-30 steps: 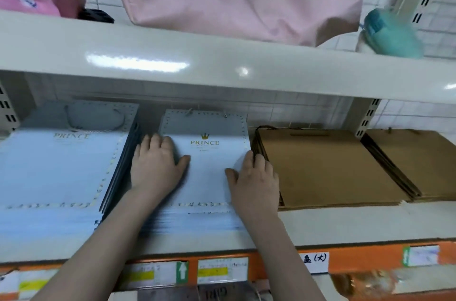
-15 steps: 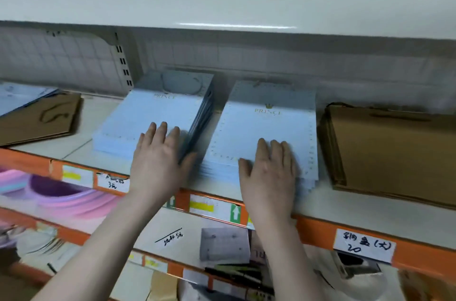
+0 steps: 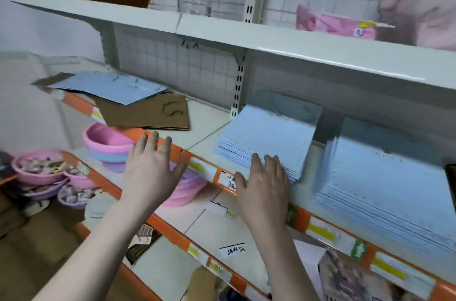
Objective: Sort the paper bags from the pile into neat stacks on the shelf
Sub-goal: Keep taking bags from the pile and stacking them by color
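Pale blue paper bags sit in two neat stacks on the shelf [image 3: 207, 125]: the left stack [image 3: 266, 138] and the right stack [image 3: 385, 192]. Your right hand [image 3: 265, 182] lies flat, fingers straight, on the left stack's front corner, grip released. Your left hand [image 3: 153, 167] hovers open before the shelf edge, grasping nothing. The loose pile [image 3: 128, 101] of blue and brown bags lies further left.
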The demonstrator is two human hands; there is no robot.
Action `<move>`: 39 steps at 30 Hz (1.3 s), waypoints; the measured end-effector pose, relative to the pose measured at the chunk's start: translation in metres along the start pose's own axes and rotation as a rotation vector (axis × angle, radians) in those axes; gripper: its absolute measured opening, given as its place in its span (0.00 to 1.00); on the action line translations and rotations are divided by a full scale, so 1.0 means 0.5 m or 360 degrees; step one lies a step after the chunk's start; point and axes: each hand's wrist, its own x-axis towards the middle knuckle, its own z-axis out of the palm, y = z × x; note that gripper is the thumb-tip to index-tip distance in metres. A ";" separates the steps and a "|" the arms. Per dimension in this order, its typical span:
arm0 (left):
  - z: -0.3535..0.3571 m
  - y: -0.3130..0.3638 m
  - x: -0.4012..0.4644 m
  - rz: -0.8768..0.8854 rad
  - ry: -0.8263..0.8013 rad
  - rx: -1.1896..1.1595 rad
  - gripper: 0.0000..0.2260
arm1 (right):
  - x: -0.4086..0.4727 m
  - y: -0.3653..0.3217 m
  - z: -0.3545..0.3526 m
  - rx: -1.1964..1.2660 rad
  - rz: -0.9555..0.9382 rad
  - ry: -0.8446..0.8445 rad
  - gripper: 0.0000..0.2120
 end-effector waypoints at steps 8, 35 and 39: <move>-0.086 -0.342 0.032 -0.0136 -0.0095 0.0120 0.25 | -0.008 -0.319 0.095 0.0231 -0.0050 -0.0089 0.23; 0.135 -0.748 0.585 -0.0144 -0.0180 0.0122 0.27 | 0.414 -0.739 0.461 0.0352 -0.0015 -0.0337 0.23; 0.193 -0.751 0.664 -0.0084 -0.0286 0.0048 0.28 | 0.450 -0.761 0.486 0.0306 -0.0066 -0.0554 0.26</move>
